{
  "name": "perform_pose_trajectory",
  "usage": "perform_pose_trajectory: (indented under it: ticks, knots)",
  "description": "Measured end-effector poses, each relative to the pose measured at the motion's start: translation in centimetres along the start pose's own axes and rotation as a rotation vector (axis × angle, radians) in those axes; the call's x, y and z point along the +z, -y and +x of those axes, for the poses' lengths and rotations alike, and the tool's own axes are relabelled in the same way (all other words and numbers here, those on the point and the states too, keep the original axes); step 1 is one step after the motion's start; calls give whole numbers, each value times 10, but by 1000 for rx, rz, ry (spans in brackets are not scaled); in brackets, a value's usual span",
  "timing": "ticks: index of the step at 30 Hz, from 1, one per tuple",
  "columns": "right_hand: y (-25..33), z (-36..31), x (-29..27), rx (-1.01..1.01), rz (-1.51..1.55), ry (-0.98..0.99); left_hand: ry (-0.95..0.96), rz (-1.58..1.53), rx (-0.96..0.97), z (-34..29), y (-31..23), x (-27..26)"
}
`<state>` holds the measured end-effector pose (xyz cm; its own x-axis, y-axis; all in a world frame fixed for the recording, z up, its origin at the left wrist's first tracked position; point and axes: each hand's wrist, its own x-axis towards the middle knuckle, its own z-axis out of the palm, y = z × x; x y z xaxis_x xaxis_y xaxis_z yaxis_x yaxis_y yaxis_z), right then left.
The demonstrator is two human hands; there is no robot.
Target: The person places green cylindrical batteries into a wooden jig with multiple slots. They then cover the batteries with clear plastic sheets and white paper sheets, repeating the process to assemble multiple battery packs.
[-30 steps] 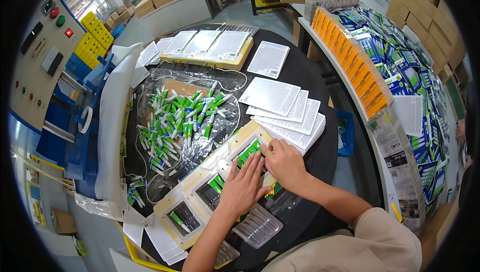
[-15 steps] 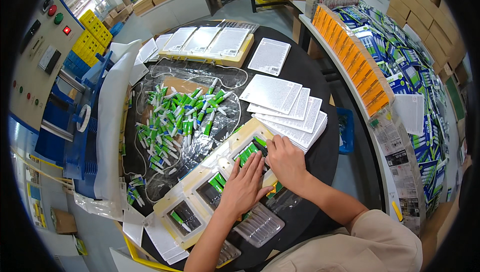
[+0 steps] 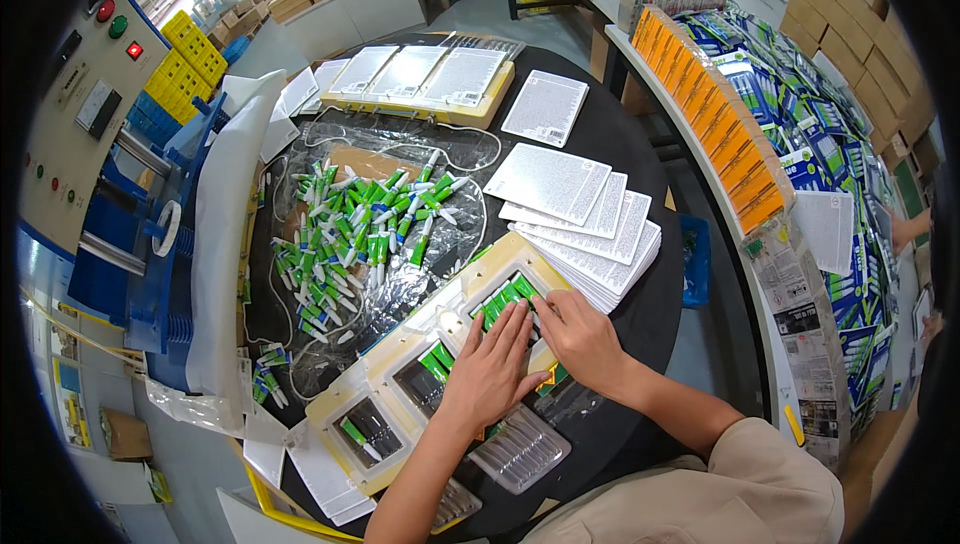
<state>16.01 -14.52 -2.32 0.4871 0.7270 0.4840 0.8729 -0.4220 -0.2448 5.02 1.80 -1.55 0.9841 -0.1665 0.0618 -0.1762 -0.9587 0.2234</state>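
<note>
Inside the upper-right end of the yellow frame, green tubes lie side by side. The left grip lies flat, partly over them; whether the right grip pinches one, I cannot tell. Gentle, even fingertip pressure should keep them aligned.

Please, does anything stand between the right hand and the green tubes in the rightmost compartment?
Nothing visible does: the right hand is directly at the green tubes. The left hand lies alongside, not between them.
</note>
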Motion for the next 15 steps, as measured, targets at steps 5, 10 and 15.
perform_pose_trajectory:
  ticks: [5,10,15]
  knots:
    - [2,5,1,21,-93,7,50,22,5,3,1,-6]
    - [-3,26,-15,5,54,-40,-3,-51,-1,1,2,-18]
    - [-23,115,11,-165,107,113,-387,-206,-359,13,63,-35]
